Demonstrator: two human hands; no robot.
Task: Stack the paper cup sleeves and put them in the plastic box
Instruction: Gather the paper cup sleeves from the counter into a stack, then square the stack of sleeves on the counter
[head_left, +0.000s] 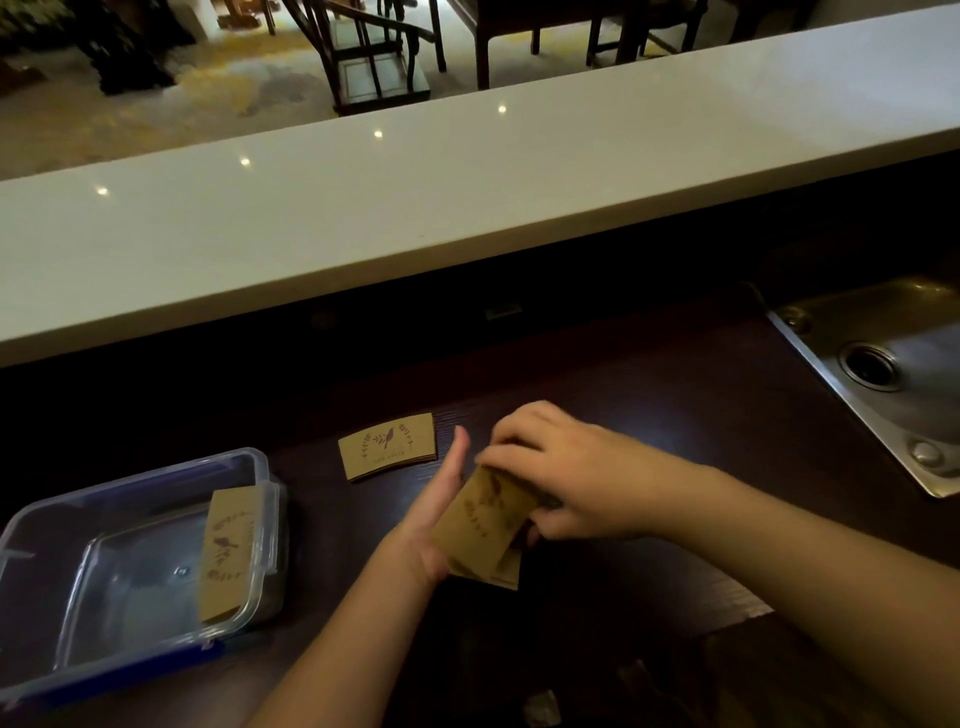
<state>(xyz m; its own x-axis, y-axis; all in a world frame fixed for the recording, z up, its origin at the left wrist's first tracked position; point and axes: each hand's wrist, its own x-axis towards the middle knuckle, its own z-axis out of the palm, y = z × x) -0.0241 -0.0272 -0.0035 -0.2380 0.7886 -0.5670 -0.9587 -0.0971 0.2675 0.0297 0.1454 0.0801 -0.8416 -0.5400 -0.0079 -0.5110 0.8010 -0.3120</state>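
Observation:
A small stack of brown paper cup sleeves (485, 525) with a bird print sits between my hands on the dark wooden counter. My left hand (439, 506) presses flat against its left side, fingers straight. My right hand (561, 467) grips the stack from above and the right. Another flat sleeve (387, 446) lies alone on the counter just behind my left hand. A clear plastic box (67, 525) with blue clips stands at the lower left. One sleeve (226, 553) leans inside it against the right wall.
A steel sink (883, 364) is set into the counter at the right. A raised white bar top (415, 197) runs across behind the work surface. Dark chairs and tables (379, 57) stand on the floor beyond.

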